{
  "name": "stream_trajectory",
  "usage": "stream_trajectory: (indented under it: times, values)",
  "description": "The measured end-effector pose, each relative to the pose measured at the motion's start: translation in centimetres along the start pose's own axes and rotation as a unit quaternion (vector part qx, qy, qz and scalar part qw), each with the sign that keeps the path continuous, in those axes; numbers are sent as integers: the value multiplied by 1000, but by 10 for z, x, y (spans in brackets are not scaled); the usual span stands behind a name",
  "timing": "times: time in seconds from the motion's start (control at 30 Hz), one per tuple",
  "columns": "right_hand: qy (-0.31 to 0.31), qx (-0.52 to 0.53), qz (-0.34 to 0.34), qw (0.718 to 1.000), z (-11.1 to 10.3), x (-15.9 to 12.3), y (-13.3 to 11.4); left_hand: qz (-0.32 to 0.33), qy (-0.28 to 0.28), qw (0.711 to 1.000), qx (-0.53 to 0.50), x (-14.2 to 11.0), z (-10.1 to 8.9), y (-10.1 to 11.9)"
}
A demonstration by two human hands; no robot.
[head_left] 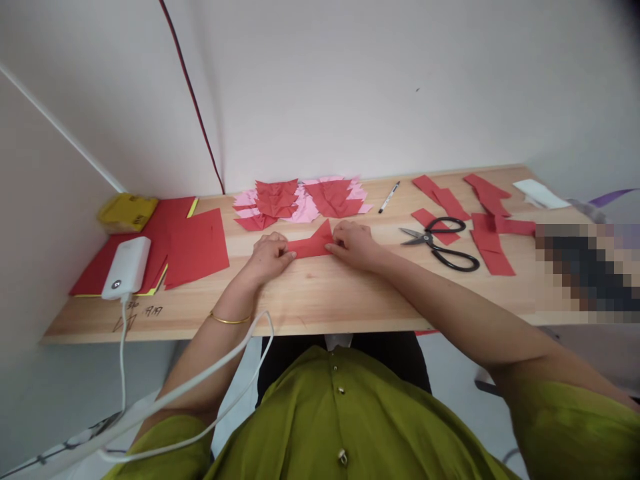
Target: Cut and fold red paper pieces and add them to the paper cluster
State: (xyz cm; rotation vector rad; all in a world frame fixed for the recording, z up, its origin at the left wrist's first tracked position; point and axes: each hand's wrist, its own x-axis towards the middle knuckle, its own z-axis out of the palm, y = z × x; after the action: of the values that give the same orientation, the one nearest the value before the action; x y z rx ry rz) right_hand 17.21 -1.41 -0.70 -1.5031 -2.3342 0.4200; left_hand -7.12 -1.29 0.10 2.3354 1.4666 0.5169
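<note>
Red paper [307, 249] mid-table [320, 293], long axis L–R, peak pointing twd wall [350, 87]; lies btwn L hand [267, 257] & R hand [356, 244], both w/ fingers & thumb pinching its ends.

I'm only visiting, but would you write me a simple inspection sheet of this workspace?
Surface: pale wooden table, handwriting at its left front.
Work items: folded red paper strip; open black-handled metal scissors; loose red paper strips; layered red and pink folded paper pieces.
Clutter: white plastic power bank on flat red paper sheets; yellow packet; slim pen.
Hands: left hand and right hand both hold the folded red paper strip.
Cables: white cable plugged into the power bank; dark red cord running down the wall.
Surroundings: white wall behind; pixelated patch at right, contents cannot be told.
</note>
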Motion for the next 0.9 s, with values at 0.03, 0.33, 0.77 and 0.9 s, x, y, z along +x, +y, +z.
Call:
stream_trajectory:
  times: [0.03,0.33,0.77,0.9]
  values:
    - [-3,0,-2,1000,0,0,0,-2,2,1000,4,0,0,0]
    - [6,6,0,1000,2,-2,2,-31,18,998,43,1,1,7]
    - [-10,7,-27,1000,-25,-15,4,64,-4,997,33,1,2,9]
    - [19,-57,35,998,-60,-47,35,101,-19,994,-22,5,0,-1]
